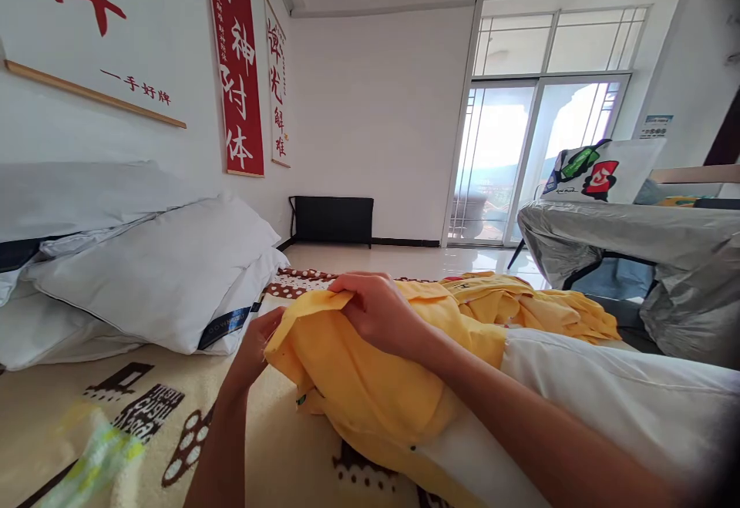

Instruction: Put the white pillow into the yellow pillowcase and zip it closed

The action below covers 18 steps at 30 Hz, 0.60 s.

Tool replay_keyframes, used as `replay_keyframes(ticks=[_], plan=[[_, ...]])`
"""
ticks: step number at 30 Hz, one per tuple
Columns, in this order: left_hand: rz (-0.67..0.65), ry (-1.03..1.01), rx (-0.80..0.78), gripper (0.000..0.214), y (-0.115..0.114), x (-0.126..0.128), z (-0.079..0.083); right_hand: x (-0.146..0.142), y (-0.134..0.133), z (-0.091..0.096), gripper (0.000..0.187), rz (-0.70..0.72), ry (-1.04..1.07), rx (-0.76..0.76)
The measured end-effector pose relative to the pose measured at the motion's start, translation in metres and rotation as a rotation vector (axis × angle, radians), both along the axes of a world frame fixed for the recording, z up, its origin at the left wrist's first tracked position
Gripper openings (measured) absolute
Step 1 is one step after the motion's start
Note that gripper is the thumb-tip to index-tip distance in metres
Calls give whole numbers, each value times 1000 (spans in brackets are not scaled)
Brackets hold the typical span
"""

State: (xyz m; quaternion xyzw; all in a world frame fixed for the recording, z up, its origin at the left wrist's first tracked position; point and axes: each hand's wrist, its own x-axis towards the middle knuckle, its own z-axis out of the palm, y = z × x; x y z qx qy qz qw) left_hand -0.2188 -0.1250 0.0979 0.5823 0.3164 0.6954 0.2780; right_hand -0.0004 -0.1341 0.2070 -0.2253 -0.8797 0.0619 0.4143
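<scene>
The yellow garment [375, 373] lies directly below and between the two hands, draped over white fabric [613, 385] and reaching down onto the patterned blanket [277, 446]. The right hand [375, 311] sits at its upper edge, thumb and fingers pinching a fold of the cloth, with the wrist and forearm crossing above the rest of the garment. The left hand [258, 342] is at the garment's left edge, touching it — its fingertips pass behind the cloth, so I cannot tell how firmly they close. Between the hands the edge is raised in a curved flap; below it, the cloth slopes down, a small dark dot showing near its lower border.

Beyond the right hand, farther back, lies a heap of yellow clothing [537, 306]. White pillows [156, 277] are piled to the left, near the left hand but apart from it. At the far right — well apart from both hands — a silver-covered desk [682, 223] carries a printed white bag [604, 173].
</scene>
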Motion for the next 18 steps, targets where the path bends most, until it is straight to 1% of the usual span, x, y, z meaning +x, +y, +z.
replay_keyframes(ticks=[2,4,7,9,11,13,16,18], plan=[[-42,134,-91,18,-1,-7,-1,1,4,-2,21,-54,17,53],[-79,265,-149,12,0,-7,-3,2,8,-2,21,-89,22,84],[-131,328,-126,15,5,0,-8,2,11,-2,23,-120,20,102],[-172,292,-114,17,10,5,-13,3,12,-2,24,-137,18,95],[-188,203,-118,19,15,6,-19,4,13,-2,25,-149,15,88],[-177,99,-124,23,20,5,-24,4,13,-3,25,-151,16,84],[-165,-53,-141,35,27,3,-29,4,13,-5,24,-151,10,91],[-157,-159,-146,38,30,1,-32,4,12,-5,24,-150,-22,144]])
